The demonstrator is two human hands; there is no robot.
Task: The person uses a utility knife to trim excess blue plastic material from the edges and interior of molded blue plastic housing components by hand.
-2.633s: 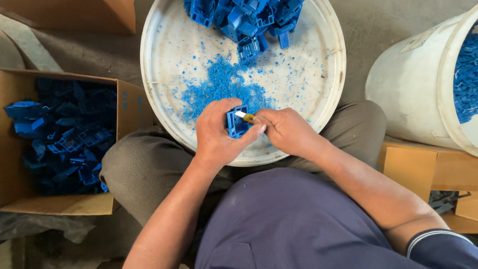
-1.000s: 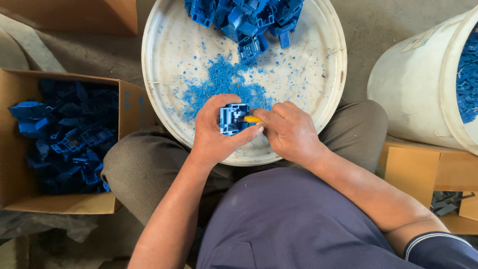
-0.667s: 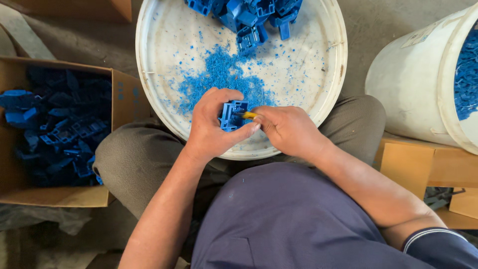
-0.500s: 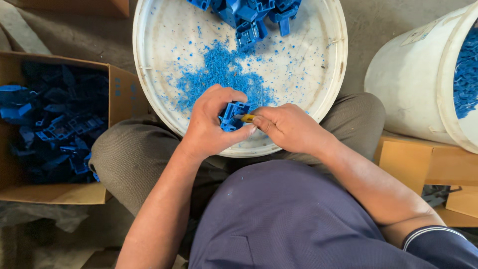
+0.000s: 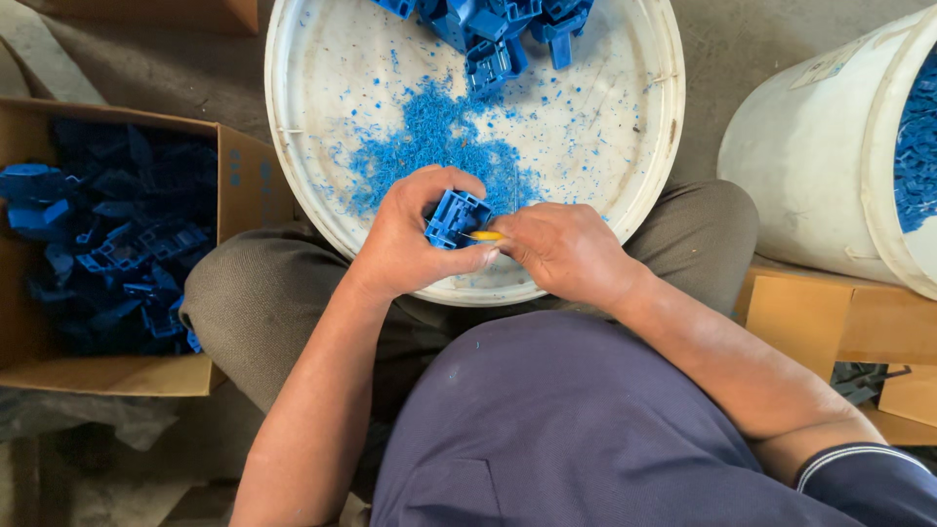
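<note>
**Two hands work on a small blue part over a white tray**

The left hand (image 5: 410, 244) has its fingers (image 5: 444, 185) curled tight around a small blue plastic part with square holes (image 5: 455, 219). The part sits just above the near edge of a big round white plastic tray (image 5: 293, 166), which rests on the person's lap.

The right hand (image 5: 566, 254) is closed too. It pinches a thin tool with a yellow handle (image 5: 485, 235). The tip of the tool touches the blue part. How the tip looks is hidden between the hands.

Just past the hands, a pile of tiny blue plastic crumbs (image 5: 429, 146) lies in the middle of the tray. At the far side of the tray sits a heap of more blue plastic parts (image 5: 498, 29).

To the left, on the floor, an open brown cardboard box (image 5: 244, 185) holds many blue parts. To the right stands a big white plastic bucket (image 5: 810, 166) with blue bits inside. Under the bucket are flat brown cardboard pieces (image 5: 839, 322).
</note>
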